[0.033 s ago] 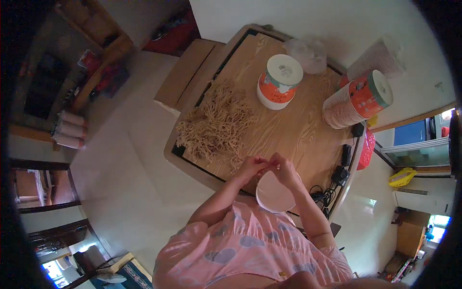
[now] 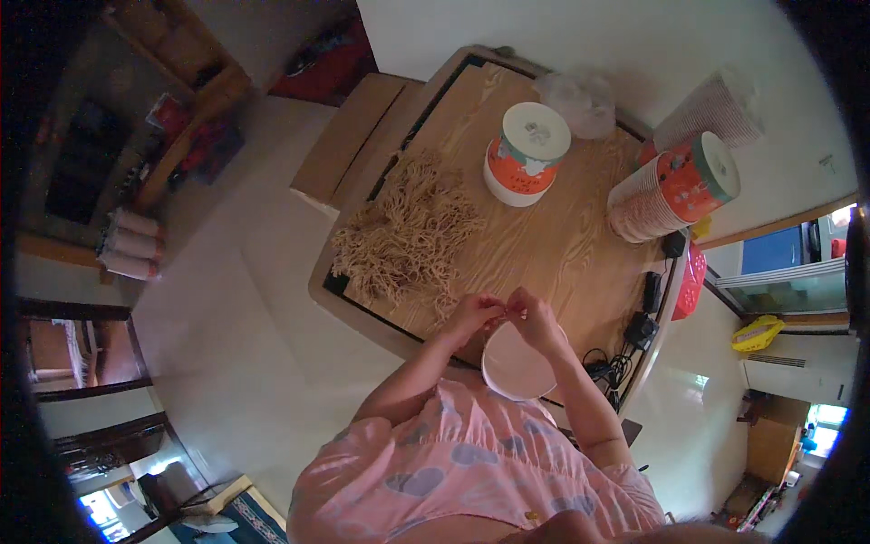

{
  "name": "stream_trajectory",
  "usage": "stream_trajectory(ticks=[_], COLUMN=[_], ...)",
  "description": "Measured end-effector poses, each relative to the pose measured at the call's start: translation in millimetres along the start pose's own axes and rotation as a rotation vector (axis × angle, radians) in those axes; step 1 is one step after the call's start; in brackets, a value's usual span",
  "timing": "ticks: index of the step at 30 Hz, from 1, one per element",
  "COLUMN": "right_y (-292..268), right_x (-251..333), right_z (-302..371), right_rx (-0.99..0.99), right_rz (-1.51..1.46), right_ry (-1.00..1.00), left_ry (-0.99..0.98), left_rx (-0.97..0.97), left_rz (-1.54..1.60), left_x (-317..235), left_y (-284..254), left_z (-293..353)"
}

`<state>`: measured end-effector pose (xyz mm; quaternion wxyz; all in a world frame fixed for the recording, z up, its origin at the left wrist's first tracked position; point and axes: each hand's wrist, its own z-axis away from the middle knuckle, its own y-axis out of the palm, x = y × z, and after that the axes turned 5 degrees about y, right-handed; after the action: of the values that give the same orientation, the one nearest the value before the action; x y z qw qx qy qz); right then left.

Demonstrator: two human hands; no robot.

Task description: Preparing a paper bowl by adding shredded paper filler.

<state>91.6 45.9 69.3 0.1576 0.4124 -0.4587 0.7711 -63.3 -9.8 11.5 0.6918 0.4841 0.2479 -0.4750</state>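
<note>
My left hand (image 2: 478,315) and my right hand (image 2: 536,319) meet at the table's near edge, fingertips pinched together. Whatever is between the fingers is too small to make out. Just below them is a white paper tub (image 2: 519,364), its round open mouth facing up, close against my front; my right hand overlaps its rim. Left of the hands lies a loose heap of tan cords (image 2: 412,231). Farther back, an orange, green and white paper tub (image 2: 521,168) stands upside down on the wood-grain table (image 2: 535,245).
A stack of nested paper tubs (image 2: 666,195) leans at the right, with another pale stack (image 2: 711,113) behind. A clear plastic bag (image 2: 580,104) lies at the back. Black adapters and cables (image 2: 625,349) line the right edge. A cardboard box (image 2: 353,140) sits beyond the table's left side.
</note>
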Motion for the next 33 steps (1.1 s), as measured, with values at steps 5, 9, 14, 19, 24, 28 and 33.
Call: stream_trajectory(ticks=[5,9,14,19,24,28,33], right_y=[2,-1,1,-1,2,0,1], right_x=[0,7,2,6,1,6,16], right_z=[0,1,2,4,7,8,10], right_rx=[-0.042,-0.014,-0.016,0.011,-0.029,-0.019,-0.069], right_rz=[-0.008,0.038,0.044,0.106,0.093,0.136,0.127], right_ry=[-0.023,0.007,0.011,0.109,0.030,-0.011,0.069], left_ry=[0.000,-0.017,0.022,0.047,0.105,0.107,0.121], left_rx=[-0.085,-0.136,-0.152,-0.126,-0.116,-0.123,-0.087], left_rz=[0.018,0.046,0.070,0.075,0.029,0.059,0.050], left_x=[-4,-6,-2,0,7,3,9], left_y=[4,4,5,4,0,5,-3], left_z=[3,5,8,11,9,11,10])
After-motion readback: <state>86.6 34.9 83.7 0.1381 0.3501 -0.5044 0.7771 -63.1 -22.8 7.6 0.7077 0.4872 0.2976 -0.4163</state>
